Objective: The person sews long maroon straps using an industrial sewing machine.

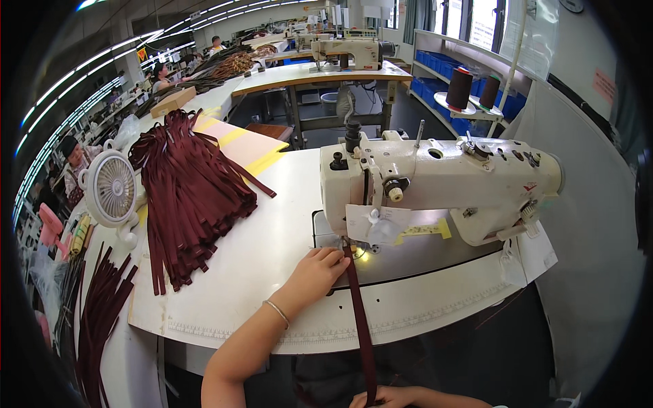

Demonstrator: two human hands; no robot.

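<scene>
Hands, head view: left hand point(315, 270), fingers together, tips at the maroon strip's point(360, 319) left edge (can't tell if pinching). Right hand point(388, 396) grips the strip lower down, past the bench point(292, 183). Strip runs between both, upper part at the sewing machine point(422, 170).

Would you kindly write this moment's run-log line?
left hand: at maroon strap by sewing machine | right hand: holding strap, lower down | strap bundle: on white table, left of machine | fan: left of bundle
</scene>
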